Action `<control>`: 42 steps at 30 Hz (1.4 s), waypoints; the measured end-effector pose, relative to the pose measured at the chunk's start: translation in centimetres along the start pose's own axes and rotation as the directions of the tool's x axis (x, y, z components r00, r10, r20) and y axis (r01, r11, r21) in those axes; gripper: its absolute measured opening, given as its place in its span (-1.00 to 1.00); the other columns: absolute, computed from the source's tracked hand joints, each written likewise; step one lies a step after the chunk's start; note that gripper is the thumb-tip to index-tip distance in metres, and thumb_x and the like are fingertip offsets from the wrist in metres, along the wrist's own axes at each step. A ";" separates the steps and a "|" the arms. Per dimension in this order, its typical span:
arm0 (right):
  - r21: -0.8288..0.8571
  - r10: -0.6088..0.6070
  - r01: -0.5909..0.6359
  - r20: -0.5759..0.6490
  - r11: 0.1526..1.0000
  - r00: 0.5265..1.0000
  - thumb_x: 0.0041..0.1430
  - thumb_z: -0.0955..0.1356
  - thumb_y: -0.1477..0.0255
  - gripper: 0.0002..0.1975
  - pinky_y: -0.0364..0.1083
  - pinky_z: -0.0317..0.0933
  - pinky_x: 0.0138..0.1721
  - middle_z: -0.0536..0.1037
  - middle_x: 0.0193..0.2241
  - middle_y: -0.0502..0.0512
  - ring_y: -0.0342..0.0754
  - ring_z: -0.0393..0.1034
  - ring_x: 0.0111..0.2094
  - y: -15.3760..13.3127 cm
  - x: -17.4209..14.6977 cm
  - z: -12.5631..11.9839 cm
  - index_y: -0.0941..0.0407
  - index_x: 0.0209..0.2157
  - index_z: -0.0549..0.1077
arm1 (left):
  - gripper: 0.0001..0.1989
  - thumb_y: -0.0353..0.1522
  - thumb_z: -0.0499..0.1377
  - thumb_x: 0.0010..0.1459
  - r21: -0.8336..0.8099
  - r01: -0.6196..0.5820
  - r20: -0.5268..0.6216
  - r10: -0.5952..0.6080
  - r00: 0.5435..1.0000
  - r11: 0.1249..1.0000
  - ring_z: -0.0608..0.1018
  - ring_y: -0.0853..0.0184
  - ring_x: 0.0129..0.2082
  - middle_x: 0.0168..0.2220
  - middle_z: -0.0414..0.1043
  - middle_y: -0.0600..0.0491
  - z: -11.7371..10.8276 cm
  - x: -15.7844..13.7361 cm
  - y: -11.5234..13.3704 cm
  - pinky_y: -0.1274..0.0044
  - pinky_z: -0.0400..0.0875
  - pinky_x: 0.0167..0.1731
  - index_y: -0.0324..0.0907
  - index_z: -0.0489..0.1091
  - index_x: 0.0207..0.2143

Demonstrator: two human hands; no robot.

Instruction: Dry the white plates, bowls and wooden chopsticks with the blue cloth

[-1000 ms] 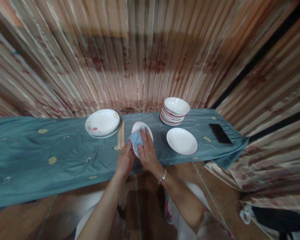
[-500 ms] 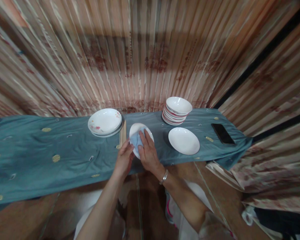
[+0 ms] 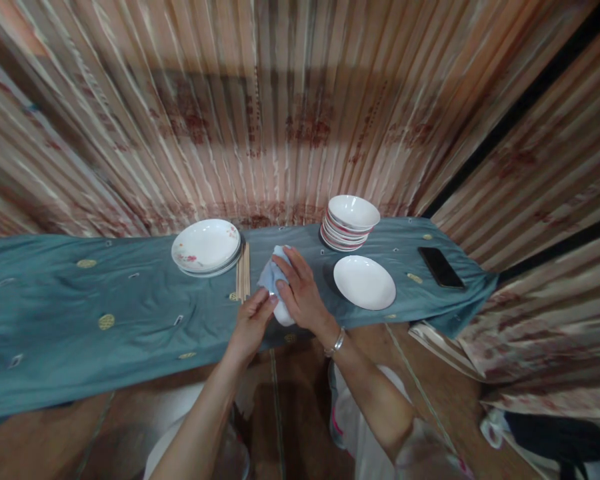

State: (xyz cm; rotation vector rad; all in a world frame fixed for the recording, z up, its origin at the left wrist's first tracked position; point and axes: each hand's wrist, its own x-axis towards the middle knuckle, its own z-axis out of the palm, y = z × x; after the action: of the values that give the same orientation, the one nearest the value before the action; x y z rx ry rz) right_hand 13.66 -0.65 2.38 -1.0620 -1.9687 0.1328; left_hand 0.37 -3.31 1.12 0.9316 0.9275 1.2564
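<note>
My left hand [image 3: 251,321] is closed on the near left edge of a small white dish [image 3: 283,316], held above the front of the table. Over the dish lies a light blue cloth [image 3: 271,273], which my right hand [image 3: 303,293] grips around the dish's far and right side. The dish is tilted, and cloth and fingers cover most of it. Just left of the cloth, several wooden chopsticks [image 3: 243,273] lie side by side. An oval-looking white plate [image 3: 365,283] rests to the right of my right hand.
Stacked plates with a red floral pattern [image 3: 206,244] stand left of the chopsticks. At the back right is a stack of white bowls with red bands [image 3: 349,230]. A black phone [image 3: 441,267] lies near the right end of the teal tablecloth [image 3: 145,307]. Pleated curtains [image 3: 300,113] hang behind.
The dish has turned from facing me to a steeper tilt, so less of its inside shows. My right hand and the cloth have shifted round its edge. Both hands still hold on.
</note>
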 end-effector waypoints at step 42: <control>0.241 0.591 -0.563 -0.056 0.790 0.805 0.32 0.04 0.10 -0.40 0.11 0.19 0.12 0.44 0.06 0.30 0.08 0.32 0.11 5.0 -4.3 5.1 0.21 0.11 0.33 | -0.66 -0.40 0.37 -0.15 -0.365 0.097 -0.150 -0.162 0.975 0.926 0.57 0.39 -0.40 -0.30 0.57 0.07 -1.7 0.4 0.7 0.53 0.49 -0.28 -0.16 0.49 -0.23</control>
State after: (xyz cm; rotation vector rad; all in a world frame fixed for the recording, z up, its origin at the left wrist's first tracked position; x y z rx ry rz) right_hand 14.11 0.85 -5.80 -1.4600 -1.4142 0.5845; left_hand -1.48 -2.75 1.17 0.4703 0.8473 1.3521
